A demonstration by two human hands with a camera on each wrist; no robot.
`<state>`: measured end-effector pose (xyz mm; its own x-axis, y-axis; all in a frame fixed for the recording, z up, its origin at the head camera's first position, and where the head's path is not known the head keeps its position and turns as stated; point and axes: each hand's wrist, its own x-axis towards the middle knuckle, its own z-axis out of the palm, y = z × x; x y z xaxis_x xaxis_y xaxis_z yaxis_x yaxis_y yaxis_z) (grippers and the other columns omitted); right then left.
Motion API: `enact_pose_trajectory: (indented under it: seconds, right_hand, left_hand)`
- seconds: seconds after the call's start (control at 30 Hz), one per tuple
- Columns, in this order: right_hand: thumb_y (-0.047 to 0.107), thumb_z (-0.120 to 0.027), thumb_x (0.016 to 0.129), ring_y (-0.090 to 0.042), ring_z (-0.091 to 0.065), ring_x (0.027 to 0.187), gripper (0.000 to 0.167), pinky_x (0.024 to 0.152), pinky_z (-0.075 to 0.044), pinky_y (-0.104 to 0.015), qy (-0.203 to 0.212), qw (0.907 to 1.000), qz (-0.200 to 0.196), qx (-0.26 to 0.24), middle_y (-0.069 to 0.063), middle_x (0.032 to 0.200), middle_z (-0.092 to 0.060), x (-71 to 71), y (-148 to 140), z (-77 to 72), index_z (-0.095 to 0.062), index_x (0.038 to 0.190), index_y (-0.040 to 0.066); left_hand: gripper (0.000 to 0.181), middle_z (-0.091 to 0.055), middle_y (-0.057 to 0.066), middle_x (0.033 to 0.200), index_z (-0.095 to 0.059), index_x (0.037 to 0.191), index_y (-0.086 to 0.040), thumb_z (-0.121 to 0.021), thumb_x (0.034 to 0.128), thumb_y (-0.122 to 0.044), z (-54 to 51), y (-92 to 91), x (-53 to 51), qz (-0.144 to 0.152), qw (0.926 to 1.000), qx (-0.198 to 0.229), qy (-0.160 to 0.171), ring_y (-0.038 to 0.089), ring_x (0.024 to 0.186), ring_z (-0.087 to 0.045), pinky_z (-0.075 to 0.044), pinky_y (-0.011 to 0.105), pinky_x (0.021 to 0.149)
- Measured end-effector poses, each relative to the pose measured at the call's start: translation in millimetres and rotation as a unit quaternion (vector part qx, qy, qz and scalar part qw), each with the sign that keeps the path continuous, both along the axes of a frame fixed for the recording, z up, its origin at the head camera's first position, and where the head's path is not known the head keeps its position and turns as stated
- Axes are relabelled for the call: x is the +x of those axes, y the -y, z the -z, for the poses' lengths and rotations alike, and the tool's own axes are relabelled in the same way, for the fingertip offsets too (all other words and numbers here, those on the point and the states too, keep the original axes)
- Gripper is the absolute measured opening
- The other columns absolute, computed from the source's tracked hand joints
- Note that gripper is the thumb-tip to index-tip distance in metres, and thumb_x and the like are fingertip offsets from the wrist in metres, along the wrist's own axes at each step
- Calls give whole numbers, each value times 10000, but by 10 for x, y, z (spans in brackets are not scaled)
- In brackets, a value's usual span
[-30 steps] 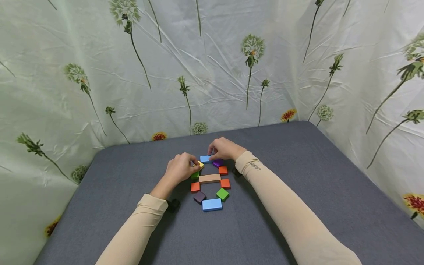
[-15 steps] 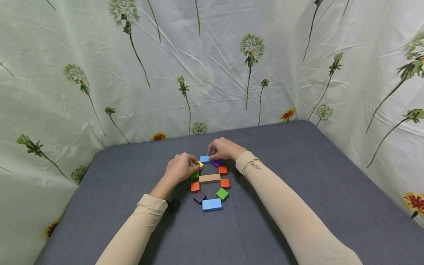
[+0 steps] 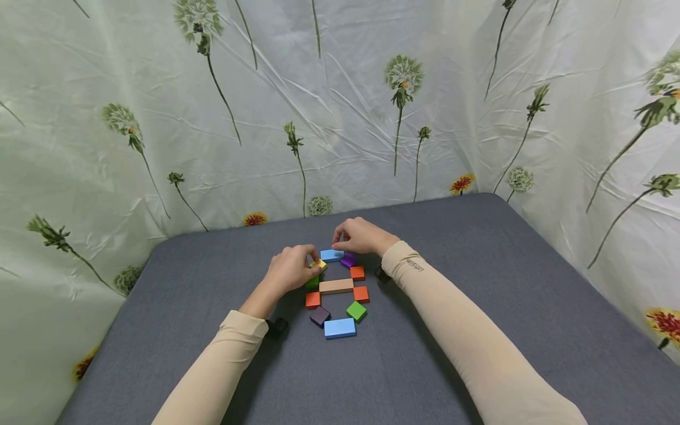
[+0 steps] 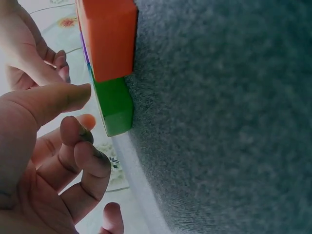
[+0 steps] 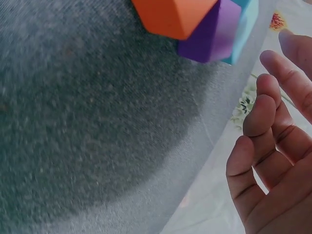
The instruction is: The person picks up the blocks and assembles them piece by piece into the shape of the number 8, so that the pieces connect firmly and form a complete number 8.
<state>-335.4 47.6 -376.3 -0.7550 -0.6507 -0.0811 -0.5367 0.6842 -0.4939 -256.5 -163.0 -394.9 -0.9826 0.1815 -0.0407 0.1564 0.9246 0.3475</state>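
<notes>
My left hand (image 3: pixel 289 268) pinches the yellow block (image 3: pixel 321 264) between thumb and index finger at the upper left of a ring of coloured blocks. In the left wrist view the yellow block is hidden behind the green block (image 4: pixel 116 107). My right hand (image 3: pixel 363 236) hovers just above the far blue block (image 3: pixel 332 255) and holds nothing, its fingers loosely bent. The purple block (image 3: pixel 349 260) lies beside that blue block, under the right hand. Between fingers and blocks there is a gap in the right wrist view, where the purple block (image 5: pixel 209 39) touches an orange block (image 5: pixel 173 17).
A tan bar (image 3: pixel 336 286) crosses the ring between orange-red blocks (image 3: pixel 361 294). Nearer lie a dark purple block (image 3: pixel 320 316), a green block (image 3: pixel 356 311) and a blue block (image 3: pixel 340 328). The grey table (image 3: pixel 451 260) meets a flowered curtain (image 3: pixel 350 118) behind.
My right hand has lifted off the far blue block and moved slightly up and right, showing more of that block. My left hand stays at the yellow block.
</notes>
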Motion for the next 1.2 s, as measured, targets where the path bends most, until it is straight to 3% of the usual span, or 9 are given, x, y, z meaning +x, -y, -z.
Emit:
enact_pose_trajectory:
  seconds: [0.37,0.67,1.2]
  right_hand:
    - [281,-697,1064,-122,-594,750,202,692,-474,-264,-70,9998,-15,-205,-38,919,-740,75,-166,-105,-783,1150,120]
    - [280,-706,1058,-114,-574,731,187,694,-470,-264,-123,9991,-153,-376,-131,941,-765,167,-350,-118,-783,1140,130]
    - [277,-697,1064,-100,-541,715,208,689,-462,-263,-165,9987,-185,-441,-119,901,-738,245,-528,-88,-774,1170,116]
  left_hand:
    - [128,-693,-4,743,-749,1023,-153,-781,986,-271,-110,149,139,-45,9994,248,-252,154,639,-605,-441,318,610]
    - [283,-644,-11,757,-764,1150,-158,-852,913,-285,-56,314,301,233,9991,160,301,149,643,-553,-389,307,590]
    - [267,-647,12,762,-762,1171,-135,-841,934,-230,42,307,273,116,9991,279,289,161,658,-567,-402,311,594]
